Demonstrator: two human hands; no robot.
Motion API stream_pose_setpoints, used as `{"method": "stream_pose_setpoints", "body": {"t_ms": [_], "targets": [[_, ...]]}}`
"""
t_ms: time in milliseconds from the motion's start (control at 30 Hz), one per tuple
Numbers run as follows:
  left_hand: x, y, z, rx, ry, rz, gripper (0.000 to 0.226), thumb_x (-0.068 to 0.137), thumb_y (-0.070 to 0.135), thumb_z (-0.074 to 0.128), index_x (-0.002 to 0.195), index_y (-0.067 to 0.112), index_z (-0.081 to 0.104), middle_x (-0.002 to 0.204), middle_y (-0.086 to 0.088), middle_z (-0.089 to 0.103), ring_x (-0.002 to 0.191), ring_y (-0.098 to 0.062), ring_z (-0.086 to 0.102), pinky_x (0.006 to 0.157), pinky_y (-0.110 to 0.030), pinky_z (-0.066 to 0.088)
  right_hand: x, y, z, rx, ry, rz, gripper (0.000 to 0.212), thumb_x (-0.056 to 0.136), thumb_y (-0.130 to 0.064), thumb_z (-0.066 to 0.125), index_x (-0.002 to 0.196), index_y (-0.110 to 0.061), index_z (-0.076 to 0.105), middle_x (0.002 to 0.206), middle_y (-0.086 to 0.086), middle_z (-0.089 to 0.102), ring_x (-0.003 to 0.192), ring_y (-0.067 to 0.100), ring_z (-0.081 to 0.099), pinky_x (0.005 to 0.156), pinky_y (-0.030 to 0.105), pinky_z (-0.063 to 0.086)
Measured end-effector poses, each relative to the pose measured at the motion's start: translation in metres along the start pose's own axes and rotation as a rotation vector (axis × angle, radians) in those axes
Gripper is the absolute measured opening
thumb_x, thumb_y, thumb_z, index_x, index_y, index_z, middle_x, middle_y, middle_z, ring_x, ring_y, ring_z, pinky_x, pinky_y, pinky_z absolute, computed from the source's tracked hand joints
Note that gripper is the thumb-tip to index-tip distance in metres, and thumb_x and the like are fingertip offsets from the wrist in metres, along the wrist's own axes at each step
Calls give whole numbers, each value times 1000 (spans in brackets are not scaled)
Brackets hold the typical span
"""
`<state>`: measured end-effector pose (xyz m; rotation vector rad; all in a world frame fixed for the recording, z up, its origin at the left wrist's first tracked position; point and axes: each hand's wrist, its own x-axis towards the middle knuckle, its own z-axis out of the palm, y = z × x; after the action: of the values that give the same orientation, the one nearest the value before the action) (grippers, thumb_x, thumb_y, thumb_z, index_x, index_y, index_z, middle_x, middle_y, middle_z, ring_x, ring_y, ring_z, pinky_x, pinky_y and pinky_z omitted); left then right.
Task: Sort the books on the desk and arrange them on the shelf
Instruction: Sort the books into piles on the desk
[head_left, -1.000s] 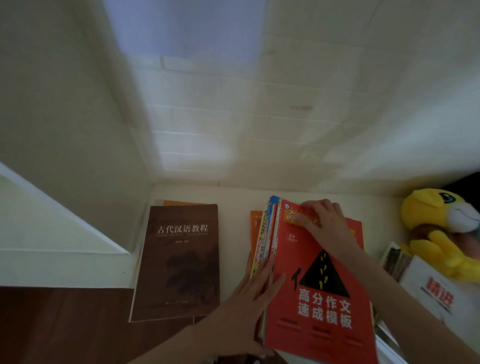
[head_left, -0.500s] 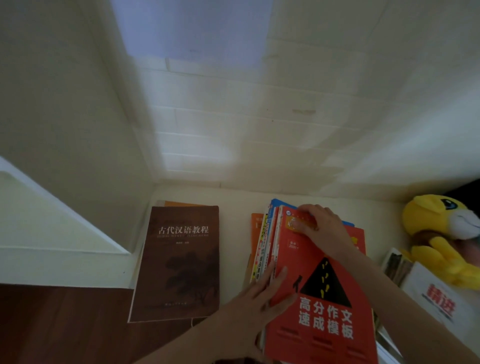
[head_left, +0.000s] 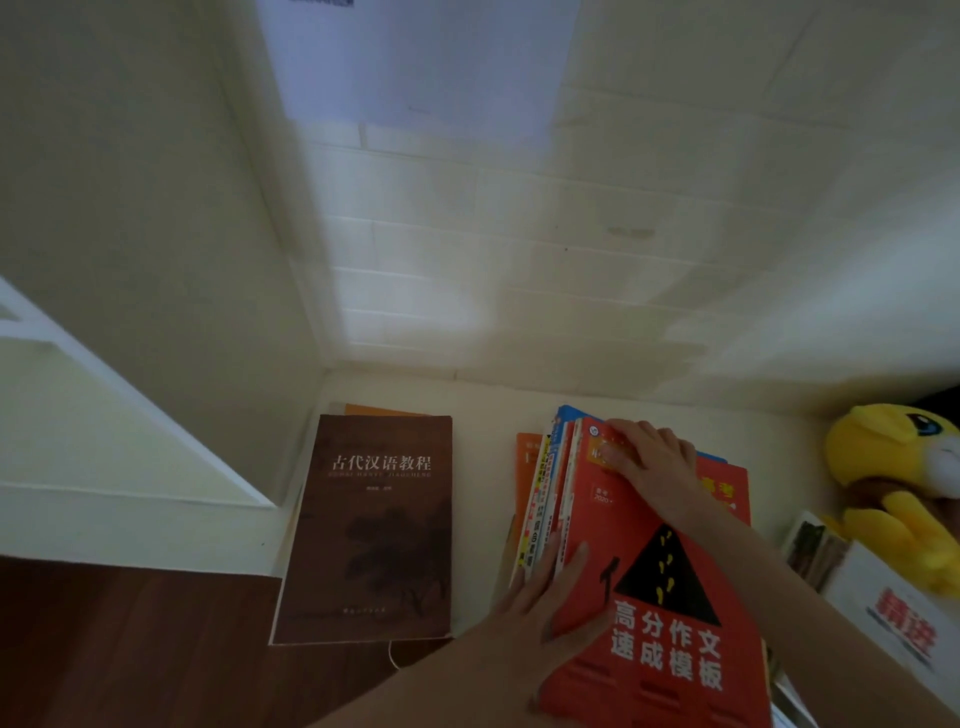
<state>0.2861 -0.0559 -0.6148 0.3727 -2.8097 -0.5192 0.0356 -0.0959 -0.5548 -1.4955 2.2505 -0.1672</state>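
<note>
left hand (head_left: 545, 597) and right hand (head_left: 654, 462), fingers straight and neither grip closed, press the side and the red top book (head_left: 665, 623) of a stack (head_left: 540, 493) on the worktop (head_left: 483, 405), seemingly to square its edges.

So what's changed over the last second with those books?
Little. The left hand slid slightly right against the stack, thumb further onto the red book. A blue cover now shows beyond the right hand, so the books shifted a little. Nothing was picked up or released. The brown book and yellow plush toy stayed put.
</note>
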Motion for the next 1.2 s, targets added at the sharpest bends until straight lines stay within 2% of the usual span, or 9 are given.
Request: {"method": "stream_pose_setpoints", "body": {"t_ms": [200,433,567,667,767,900,1067,1133,1200], "targets": [[2,0,-5,-242,-83,-69,75,89,58,50,151,36,13,159,1,-18,145,-26,-20,112,-60,13,-3,1,3,26,17,0,47,101,-47,35,145,-31,34,136,-2,46,130,21,33,112,38,14],[8,-15,-35,-411,-57,-121,79,82,57,61,149,32,27,160,11,-3,146,-18,-17,117,-46,3,-19,0,-3,172,116,-58,83,72,-79,29,143,-37,38,141,-8,37,133,16,28,112,35,14],[15,-21,-39,-354,-53,-123,78,83,60,59,148,32,27,158,16,1,146,-12,-15,117,-35,-3,-27,5,-1,153,67,-62,81,75,-85,36,145,-42,31,149,-9,26,139,18,18,114,39,15],[18,-19,-41,-431,-45,-148,79,81,59,63,147,33,28,155,19,2,145,-8,-15,117,-33,3,-29,5,0,140,55,-45,75,77,-72,40,146,-44,29,154,-9,17,143,22,12,116,44,14],[21,-19,-53,-631,-48,-261,82,79,56,67,146,42,22,149,27,-9,142,-1,-19,116,-32,17,-35,-3,-4,215,65,-68,67,77,-70,42,141,-49,34,154,-12,15,143,21,13,116,46,16],[10,-53,-74,-540,12,-447,92,67,77,57,145,49,16,149,30,-14,141,3,-19,114,-36,16,-44,-21,-8,318,38,-113,54,78,-67,47,129,-62,30,152,-19,15,143,12,9,118,46,15],[-55,-118,-79,-369,158,-843,108,54,96,40,145,39,26,152,14,6,143,-14,14,114,-45,28,-48,-63,3,436,-64,-233,64,74,-78,47,133,-56,34,150,-25,13,143,5,10,117,39,21],[-77,-129,-79,-327,128,-984,122,48,95,47,148,30,23,152,5,10,141,-21,20,113,-46,30,-46,-87,12,482,-163,-275,71,73,-75,52,138,-51,33,151,-27,9,143,2,9,114,32,23],[-90,-133,-75,-311,56,-1073,124,52,80,67,151,26,15,153,-3,10,141,-28,23,112,-47,31,-44,-115,26,495,-253,-290,75,79,-62,61,145,-43,29,153,-27,4,142,3,11,110,27,24]]}}
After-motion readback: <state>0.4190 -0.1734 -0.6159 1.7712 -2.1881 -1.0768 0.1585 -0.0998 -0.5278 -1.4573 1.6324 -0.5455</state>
